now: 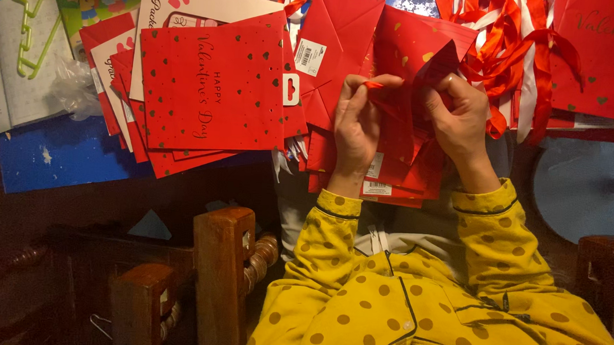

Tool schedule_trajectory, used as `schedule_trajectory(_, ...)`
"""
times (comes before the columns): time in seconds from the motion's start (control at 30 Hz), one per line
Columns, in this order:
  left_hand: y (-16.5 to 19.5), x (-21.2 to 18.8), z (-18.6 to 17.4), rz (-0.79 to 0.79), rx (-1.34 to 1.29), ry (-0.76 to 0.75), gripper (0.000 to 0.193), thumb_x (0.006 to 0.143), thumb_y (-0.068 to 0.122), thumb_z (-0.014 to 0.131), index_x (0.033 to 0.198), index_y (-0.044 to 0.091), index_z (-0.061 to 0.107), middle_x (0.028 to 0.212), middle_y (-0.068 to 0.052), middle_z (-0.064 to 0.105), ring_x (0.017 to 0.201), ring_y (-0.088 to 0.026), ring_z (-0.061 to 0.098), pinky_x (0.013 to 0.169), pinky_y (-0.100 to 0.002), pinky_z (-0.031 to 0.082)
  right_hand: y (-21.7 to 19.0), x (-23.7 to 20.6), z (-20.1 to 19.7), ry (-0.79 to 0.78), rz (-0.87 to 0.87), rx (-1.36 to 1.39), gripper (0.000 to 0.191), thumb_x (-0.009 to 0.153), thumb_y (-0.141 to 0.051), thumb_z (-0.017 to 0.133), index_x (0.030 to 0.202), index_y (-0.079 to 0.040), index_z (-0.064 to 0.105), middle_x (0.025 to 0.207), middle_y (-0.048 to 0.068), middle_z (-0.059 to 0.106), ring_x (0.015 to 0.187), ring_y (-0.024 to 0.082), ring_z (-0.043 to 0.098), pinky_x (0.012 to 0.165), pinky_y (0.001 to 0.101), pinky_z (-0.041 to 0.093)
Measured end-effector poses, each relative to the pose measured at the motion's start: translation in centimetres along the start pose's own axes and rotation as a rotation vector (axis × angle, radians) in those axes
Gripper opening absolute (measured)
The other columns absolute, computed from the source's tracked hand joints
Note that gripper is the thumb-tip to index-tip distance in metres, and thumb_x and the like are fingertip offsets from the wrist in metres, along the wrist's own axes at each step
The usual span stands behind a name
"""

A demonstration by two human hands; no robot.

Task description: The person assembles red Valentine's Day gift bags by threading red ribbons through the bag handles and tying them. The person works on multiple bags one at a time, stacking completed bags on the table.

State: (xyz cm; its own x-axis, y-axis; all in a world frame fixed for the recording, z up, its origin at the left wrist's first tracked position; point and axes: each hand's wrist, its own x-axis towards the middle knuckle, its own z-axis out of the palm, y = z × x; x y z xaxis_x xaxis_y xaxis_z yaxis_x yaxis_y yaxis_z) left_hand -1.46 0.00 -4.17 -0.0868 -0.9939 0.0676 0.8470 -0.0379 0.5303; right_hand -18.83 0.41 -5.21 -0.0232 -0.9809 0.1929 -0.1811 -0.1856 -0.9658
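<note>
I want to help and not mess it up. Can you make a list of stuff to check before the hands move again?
1. Left hand pinching the red ribbon: ok.
2. Right hand gripping the folded red gift bag: ok.
3. Ribbon threaded through the bag's hole: cannot tell, fingers hide it.
4. Stack of flat red bags lying under the hands: ok.
5. Pile of heart-dotted bags apart from both hands: ok.
6. Loose red and white ribbons tidy: not ok, tangled.
</note>
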Motion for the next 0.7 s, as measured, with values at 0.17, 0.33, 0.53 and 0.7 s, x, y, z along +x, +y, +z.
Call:
schedule_trajectory(0.17, -2.1, 0.1, -1.0, 0.135, 0.441, 0.015, 0.014, 0.116, 0.015, 0.047, 0.111, 0.003, 0.055, 0.104, -0.011, 0.065, 0.103, -0.015, 0.059, 0.109, -0.033, 0.045, -0.2, 0.2, -0.1, 0.021, -0.114, -0.13, 0.018, 0.113, -0.008, 0.071, 0.101, 0.003, 0.063, 0.079, 0.002, 0.059, 0.073, 0.007, 0.054, 0.072, 0.0251, 0.044)
schedule_trajectory(0.33, -3.1, 0.5, -1.6, 0.148, 0.469, 0.03, 0.016, 0.118, 0.016, 0.053, 0.11, 0.002, 0.057, 0.095, -0.002, 0.061, 0.092, -0.008, 0.055, 0.097, -0.027, 0.046, -0.3, 0.1, 0.0, 0.006, -0.04, -0.059, 0.018, 0.109, -0.011, 0.07, 0.097, 0.001, 0.063, 0.083, 0.0, 0.061, 0.075, 0.005, 0.057, 0.07, 0.0228, 0.045)
schedule_trajectory(0.53, -2.7, -0.2, 0.8, 0.123, 0.636, 0.083, 0.022, 0.104, 0.015, 0.068, 0.12, 0.001, 0.063, 0.108, 0.003, 0.068, 0.097, -0.003, 0.061, 0.089, -0.021, 0.052, -0.4, 0.0, -0.1, 0.029, -0.075, -0.123, 0.016, 0.109, -0.009, 0.071, 0.101, 0.002, 0.063, 0.085, 0.001, 0.059, 0.079, 0.006, 0.051, 0.073, 0.0229, 0.042)
schedule_trajectory(0.7, -2.0, -0.2, 2.4, 0.186, 0.94, 0.173, 0.026, 0.094, 0.015, 0.079, 0.114, 0.002, 0.068, 0.097, 0.003, 0.063, 0.082, -0.003, 0.054, 0.074, -0.021, 0.05, -0.6, 0.0, 0.0, 0.029, -0.047, -0.144, 0.014, 0.108, -0.009, 0.07, 0.102, 0.002, 0.064, 0.085, 0.001, 0.06, 0.078, 0.006, 0.051, 0.071, 0.0229, 0.041)
